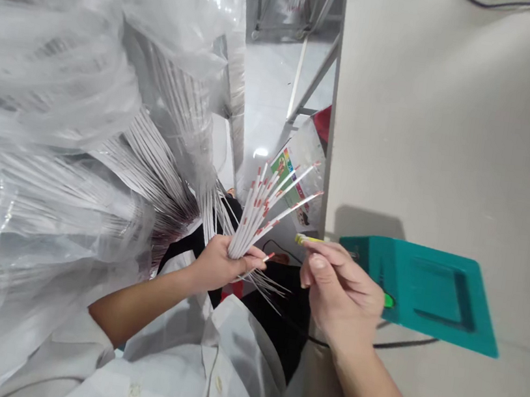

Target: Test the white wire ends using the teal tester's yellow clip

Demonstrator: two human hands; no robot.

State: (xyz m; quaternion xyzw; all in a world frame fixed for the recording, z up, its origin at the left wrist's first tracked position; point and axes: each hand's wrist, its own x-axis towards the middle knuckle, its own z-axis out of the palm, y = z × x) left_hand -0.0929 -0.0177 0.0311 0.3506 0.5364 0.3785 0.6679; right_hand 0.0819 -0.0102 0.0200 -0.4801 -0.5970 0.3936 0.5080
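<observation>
My left hand (pixel 221 263) is closed round a fanned bundle of thin white cables with red marks near their tips (pixel 263 208), held up beside the table's left edge. My right hand (pixel 338 288) pinches a small yellow-tipped piece (pixel 303 239) between thumb and fingers, just right of the bundle. That piece points toward the cable ends. A teal box-shaped device (pixel 429 294) lies on the table directly behind my right hand, with a green button (pixel 388 301) on its side.
Large clear plastic bags full of white cables (pixel 55 149) fill the left. A pale table (pixel 453 120) spans the right, with a black cord (pixel 402 344) running from the teal device. A printed packet (pixel 291 182) and metal frame legs (pixel 310 86) stand on the floor beyond.
</observation>
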